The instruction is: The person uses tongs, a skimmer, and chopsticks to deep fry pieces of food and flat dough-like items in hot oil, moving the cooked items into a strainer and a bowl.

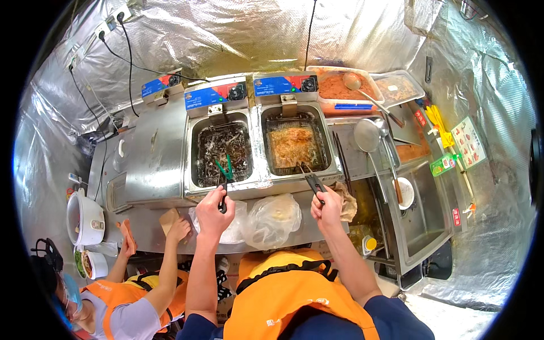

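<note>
My left hand (215, 209) is closed around the black handle of a fryer basket (223, 146), which sits in dark oil in the left fryer well. Green tongs (228, 169) lean upright near that handle, inside the well. With my right hand (326, 209) I grip the black basket handle (315, 183) of the right fryer well. Golden-brown battered food (293, 146) bubbles in the oil there. Below the fryers, a clear plastic bag (274, 221) lies on the counter between my forearms, and crumpled brown paper (349, 203) rests beside my right hand.
A co-worker at lower left holds a brown paper bag (169, 221). Behind the right fryer stands a plastic tub (348, 87) of orange-red mixture with a ladle. Black chopsticks (342, 161), a skimmer (366, 135) and a sink (429, 216) with a white bowl (406, 194) are at right. A rice cooker (85, 219) stands left.
</note>
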